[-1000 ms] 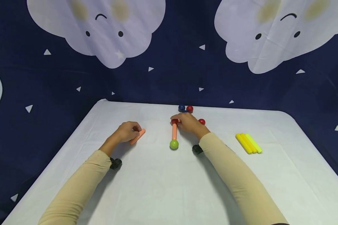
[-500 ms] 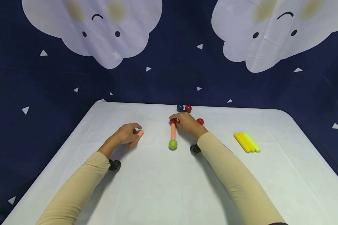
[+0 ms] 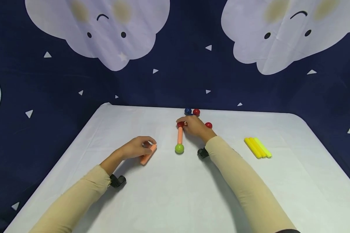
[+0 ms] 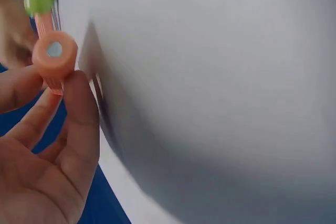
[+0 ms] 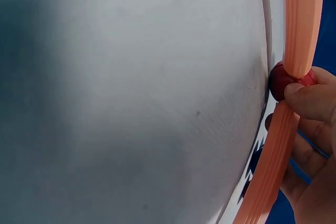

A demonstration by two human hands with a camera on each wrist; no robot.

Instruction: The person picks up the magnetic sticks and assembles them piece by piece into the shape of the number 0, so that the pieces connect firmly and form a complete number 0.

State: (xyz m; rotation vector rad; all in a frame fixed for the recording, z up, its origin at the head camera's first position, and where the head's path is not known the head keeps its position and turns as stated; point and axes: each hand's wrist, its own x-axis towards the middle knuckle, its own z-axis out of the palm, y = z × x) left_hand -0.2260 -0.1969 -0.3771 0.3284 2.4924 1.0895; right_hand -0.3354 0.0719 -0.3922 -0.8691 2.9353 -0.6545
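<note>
Near the left middle of the table, my left hand (image 3: 135,148) pinches a salmon-orange stick (image 3: 148,154) between thumb and fingers. The left wrist view shows its end with a silvery disc (image 4: 54,49). At the far middle, my right hand (image 3: 194,125) grips a red ball (image 3: 180,124) that joins two more orange sticks. One stick (image 3: 180,135) runs toward me to a lime-green ball (image 3: 179,149). The other orange stick (image 5: 268,166), clear in the right wrist view, is mostly hidden by the hand in the head view. Another red ball (image 3: 208,125) shows beyond the right wrist.
Behind the right hand, by the table's far edge, sit a blue ball (image 3: 188,111) and a red ball (image 3: 196,112), with a blue piece partly hidden. To the right, yellow sticks (image 3: 257,148) lie side by side on the white tabletop (image 3: 175,194). A dark-blue cloud-print cloth hangs behind.
My left hand has shifted right and a little toward me, carrying the orange stick. The right hand keeps its grip on the red ball in much the same spot.
</note>
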